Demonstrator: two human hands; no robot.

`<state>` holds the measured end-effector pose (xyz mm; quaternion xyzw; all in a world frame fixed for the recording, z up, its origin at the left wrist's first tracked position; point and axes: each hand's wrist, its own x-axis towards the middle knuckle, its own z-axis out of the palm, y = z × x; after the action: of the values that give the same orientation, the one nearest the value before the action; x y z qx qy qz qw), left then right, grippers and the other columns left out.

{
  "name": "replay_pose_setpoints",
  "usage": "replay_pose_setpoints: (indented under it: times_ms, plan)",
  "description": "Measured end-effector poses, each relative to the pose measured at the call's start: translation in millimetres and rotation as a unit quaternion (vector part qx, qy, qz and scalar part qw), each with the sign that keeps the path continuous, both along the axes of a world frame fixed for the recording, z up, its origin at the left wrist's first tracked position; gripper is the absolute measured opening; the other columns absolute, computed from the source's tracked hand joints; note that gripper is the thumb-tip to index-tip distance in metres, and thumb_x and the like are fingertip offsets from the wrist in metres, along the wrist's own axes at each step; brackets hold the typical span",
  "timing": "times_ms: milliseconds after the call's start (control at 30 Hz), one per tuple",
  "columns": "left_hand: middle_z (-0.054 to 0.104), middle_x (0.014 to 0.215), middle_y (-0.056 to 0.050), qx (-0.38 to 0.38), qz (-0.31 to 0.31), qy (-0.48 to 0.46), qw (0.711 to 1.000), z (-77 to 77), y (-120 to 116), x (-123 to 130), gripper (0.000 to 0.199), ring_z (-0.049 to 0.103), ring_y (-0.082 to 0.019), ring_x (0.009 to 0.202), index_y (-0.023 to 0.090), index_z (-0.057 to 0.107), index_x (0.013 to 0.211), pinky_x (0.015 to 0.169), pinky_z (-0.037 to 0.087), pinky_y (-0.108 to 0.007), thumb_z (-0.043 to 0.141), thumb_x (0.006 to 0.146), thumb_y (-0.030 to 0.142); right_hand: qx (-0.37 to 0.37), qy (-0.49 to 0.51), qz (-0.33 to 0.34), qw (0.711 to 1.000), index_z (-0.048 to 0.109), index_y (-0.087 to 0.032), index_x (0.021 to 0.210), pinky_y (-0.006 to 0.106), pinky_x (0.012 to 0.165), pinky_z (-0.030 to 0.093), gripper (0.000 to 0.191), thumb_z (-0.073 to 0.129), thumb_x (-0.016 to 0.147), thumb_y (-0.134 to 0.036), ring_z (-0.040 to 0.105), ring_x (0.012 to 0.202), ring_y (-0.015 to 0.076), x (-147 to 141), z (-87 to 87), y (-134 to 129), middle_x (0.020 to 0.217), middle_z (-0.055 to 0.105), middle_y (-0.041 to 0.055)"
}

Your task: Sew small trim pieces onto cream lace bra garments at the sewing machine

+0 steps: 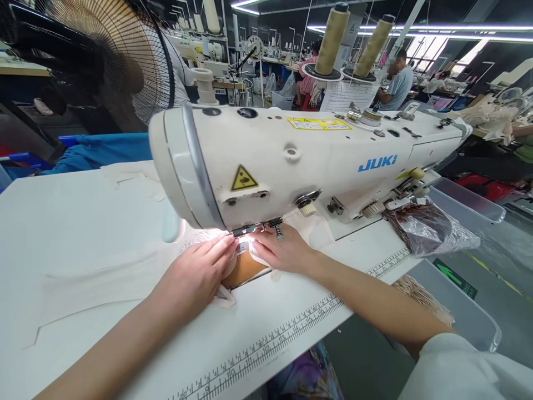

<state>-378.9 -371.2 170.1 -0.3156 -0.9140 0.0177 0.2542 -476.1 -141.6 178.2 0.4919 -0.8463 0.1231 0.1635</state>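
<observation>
A white JUKI sewing machine [266, 155] spans the middle of the view, its needle area lit from above. Pale, cream-coloured fabric [112, 280] stretches from the left of the table in under the machine head. My left hand [200, 266], fingers together, presses and grips this fabric just left of the needle. To the right of the needle, my right hand [285, 247] pinches the fabric edge, its fingertips partly hidden by the presser foot parts. Between the hands shows a tan plate [245, 270] in the machine bed.
A measuring tape strip [266, 350] runs along the table's front edge. A plastic bag [437, 230] of brown material lies at right, above clear bins [453, 300]. A black fan [112, 50] stands at left. Thread cones [332, 39] rise behind the machine; other people work beyond.
</observation>
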Motion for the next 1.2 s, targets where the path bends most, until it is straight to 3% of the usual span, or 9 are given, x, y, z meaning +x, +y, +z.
replay_pose_setpoints:
  times_ms: [233, 633, 1000, 1200]
  plan:
    - [0.065, 0.134, -0.018, -0.022, -0.009, 0.002, 1.000, 4.6, 1, -1, 0.049, 0.062, -0.031, 0.121, 0.005, 0.054, 0.139, 0.097, 0.053, -0.044, 0.038, 0.093, 0.008, 0.015, -0.055, -0.008, 0.998, 0.069, -0.020, 0.112, 0.034, 0.077, 0.049, 0.030, 0.041, 0.102, -0.026, 0.066, 0.091, 0.0203, 2, 7.8, -2, 0.103, 0.076, 0.0078]
    - [0.063, 0.139, -0.014, -0.010, 0.012, -0.047, 0.999, 2.5, -2, 0, 0.057, 0.058, -0.030, 0.129, 0.014, 0.048, 0.148, 0.102, 0.053, -0.044, 0.038, 0.093, 0.008, 0.056, -0.093, -0.001, 0.994, 0.070, -0.019, 0.108, 0.037, 0.074, 0.049, 0.031, 0.039, 0.102, -0.025, 0.063, 0.089, 0.0221, 3, 20.0, -3, 0.104, 0.074, 0.0098]
    - [0.063, 0.140, -0.015, -0.020, 0.013, -0.024, 0.999, -1.1, -2, 0, 0.053, 0.060, -0.030, 0.126, 0.010, 0.051, 0.144, 0.097, 0.054, -0.044, 0.037, 0.093, 0.007, 0.038, -0.068, 0.011, 0.997, 0.069, -0.018, 0.109, 0.036, 0.072, 0.049, 0.031, 0.040, 0.102, -0.025, 0.064, 0.089, 0.0228, 2, 14.7, -2, 0.101, 0.075, 0.0101]
    - [0.062, 0.141, -0.015, -0.018, 0.019, -0.029, 0.999, -1.4, -2, 0, 0.052, 0.061, -0.029, 0.126, 0.010, 0.054, 0.142, 0.099, 0.055, -0.044, 0.038, 0.093, 0.007, 0.024, -0.036, 0.018, 0.999, 0.069, -0.022, 0.115, 0.037, 0.080, 0.051, 0.031, 0.042, 0.103, -0.028, 0.063, 0.096, 0.0230, 3, 11.2, 1, 0.110, 0.072, 0.0109]
